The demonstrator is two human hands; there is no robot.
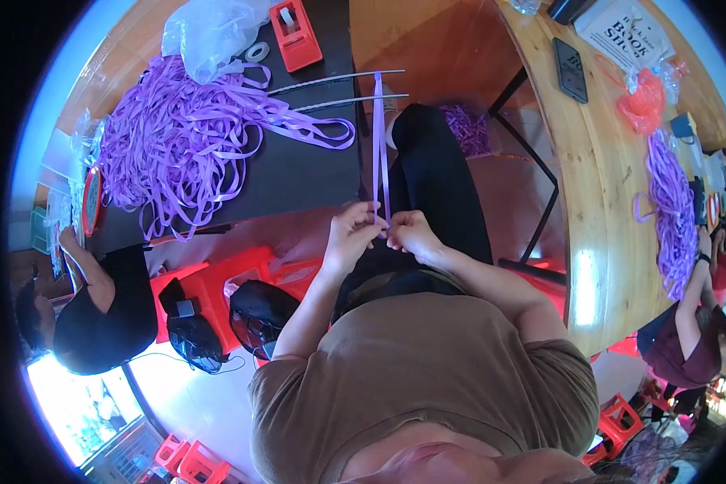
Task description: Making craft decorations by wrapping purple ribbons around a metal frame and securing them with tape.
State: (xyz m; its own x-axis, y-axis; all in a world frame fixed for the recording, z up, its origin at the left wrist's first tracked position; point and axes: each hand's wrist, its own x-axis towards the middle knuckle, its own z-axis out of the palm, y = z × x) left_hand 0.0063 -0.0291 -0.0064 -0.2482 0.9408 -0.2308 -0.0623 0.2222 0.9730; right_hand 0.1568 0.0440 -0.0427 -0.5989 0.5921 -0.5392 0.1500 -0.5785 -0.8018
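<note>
A narrow purple ribbon (377, 141) hangs over the farther of two thin metal rods (355, 76) that jut past the right edge of the dark table. Its two strands run down, nearly parallel, to my hands. My left hand (352, 238) pinches the ribbon near its lower end, fingertips together. Close beside it, my right hand (414, 234) is closed on the ribbon too, thumb against the fingers. The exact ends are small and partly hidden by my fingertips. A large heap of purple ribbon (177, 137) lies left of the rods, one loop reaching toward them.
On the dark table (298, 173) are a red tape dispenser (296, 34), a tape roll (256, 52) and a clear plastic bag (210, 36). The wooden table (597, 210) at right bears a phone (570, 71) and another ribbon bundle (671, 214). People sit at both sides; red stools stand behind.
</note>
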